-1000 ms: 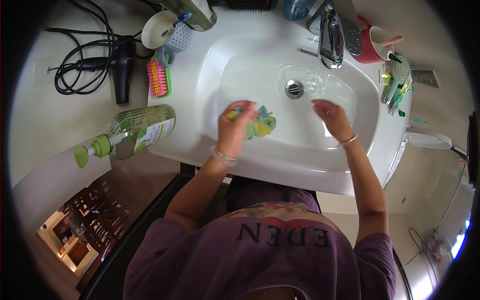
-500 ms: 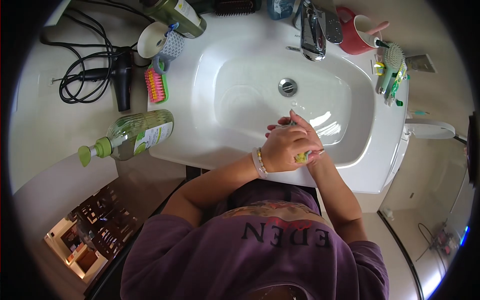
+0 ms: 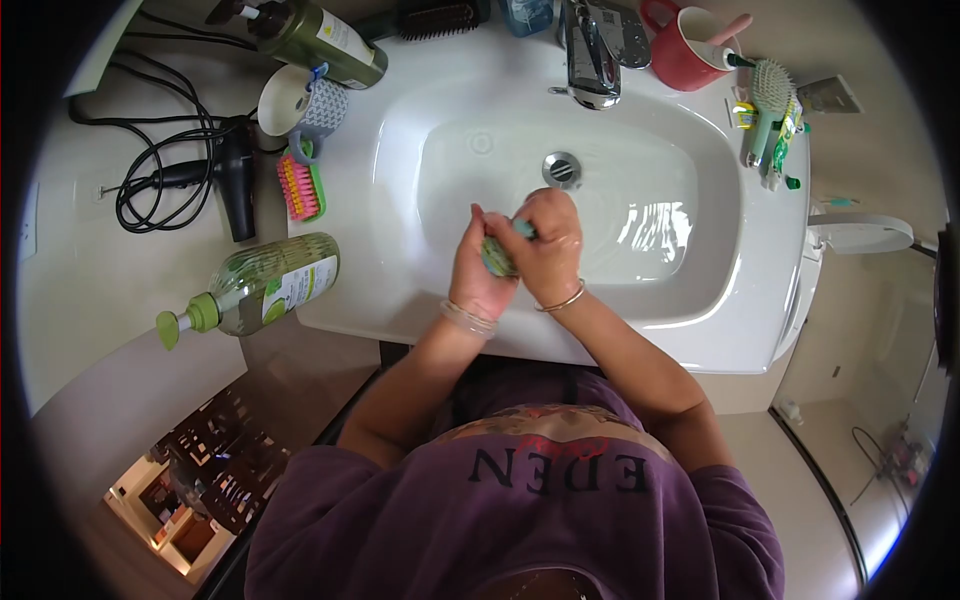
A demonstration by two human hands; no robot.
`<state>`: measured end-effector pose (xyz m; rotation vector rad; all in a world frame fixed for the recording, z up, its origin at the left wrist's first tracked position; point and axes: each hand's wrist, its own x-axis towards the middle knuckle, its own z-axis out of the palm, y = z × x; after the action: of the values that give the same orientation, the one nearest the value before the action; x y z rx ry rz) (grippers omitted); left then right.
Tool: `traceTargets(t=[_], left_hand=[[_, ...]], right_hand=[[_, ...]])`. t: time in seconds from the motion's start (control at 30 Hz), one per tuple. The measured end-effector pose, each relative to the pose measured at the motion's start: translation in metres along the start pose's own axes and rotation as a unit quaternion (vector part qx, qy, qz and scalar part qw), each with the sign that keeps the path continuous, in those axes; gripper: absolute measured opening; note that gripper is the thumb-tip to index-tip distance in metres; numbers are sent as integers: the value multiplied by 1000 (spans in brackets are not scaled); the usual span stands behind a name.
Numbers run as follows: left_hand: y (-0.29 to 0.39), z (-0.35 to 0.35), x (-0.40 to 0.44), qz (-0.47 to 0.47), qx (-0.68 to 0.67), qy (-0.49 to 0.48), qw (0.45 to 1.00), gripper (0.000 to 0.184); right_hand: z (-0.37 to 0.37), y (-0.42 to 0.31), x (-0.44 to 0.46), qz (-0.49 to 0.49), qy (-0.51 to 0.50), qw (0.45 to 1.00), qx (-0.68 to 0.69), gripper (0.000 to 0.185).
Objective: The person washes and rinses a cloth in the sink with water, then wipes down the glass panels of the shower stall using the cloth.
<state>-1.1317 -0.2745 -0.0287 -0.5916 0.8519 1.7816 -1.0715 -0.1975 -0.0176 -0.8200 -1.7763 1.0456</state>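
My left hand (image 3: 482,272) is over the near part of the white sink basin (image 3: 460,215), its palm turned up and its fingers curled around a small green, yellow and blue thing (image 3: 497,257). What kind of thing it is I cannot make out, as the fingers cover much of it. My right hand (image 3: 553,243) presses on the same thing from the right, thumb across it and fingers bent. The skin of both hands looks wet. Beyond them lie the metal drain (image 3: 562,170) and the chrome faucet (image 3: 592,70).
Left of the basin are a green pump bottle (image 3: 275,282) on its side, a pink-and-green scrub brush (image 3: 300,188), a patterned mug (image 3: 318,110) and a corded hair dryer (image 3: 235,175). At the right stand a red mug (image 3: 688,52) and a pale green hairbrush (image 3: 768,105).
Both hands have moved left over the basin. Before, my left hand lay on top of my right; now my right hand is over the small thing in my left. The view has shifted slightly.
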Motion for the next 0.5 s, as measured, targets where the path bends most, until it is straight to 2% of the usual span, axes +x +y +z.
traceTargets(t=[0.03,0.1,0.13,0.17,0.2,0.23,0.27,0.37,0.4,0.5], left_hand=[[8,-1,3,-59,9,-44,997,32],[24,1,7,-176,27,-134,975,30],[31,13,3,-195,70,-106,973,29],[39,19,5,-247,93,-133,955,29],[49,23,10,-297,116,-159,934,29],[55,31,14,-347,137,-184,909,28],[58,41,16,-376,182,-119,901,32],[66,28,57,-507,252,-234,790,37],[63,64,32,-394,466,-174,773,44],[56,67,50,-355,621,-294,634,42]], right_hand=[[-1,-7,3,-118,-21,991,-61,23],[-1,-15,1,-170,-71,976,-114,18],[-2,-18,1,-203,-89,967,-127,18],[-1,-19,1,-235,-106,956,-139,19],[1,-20,1,-273,-112,942,-163,8],[0,-20,0,-302,-127,931,-163,8],[0,-20,2,-331,-143,918,-163,8],[-5,-23,3,-412,-197,873,-169,12],[-6,-26,3,-438,-214,855,-178,13],[-8,-28,2,-488,-265,810,-191,15]])
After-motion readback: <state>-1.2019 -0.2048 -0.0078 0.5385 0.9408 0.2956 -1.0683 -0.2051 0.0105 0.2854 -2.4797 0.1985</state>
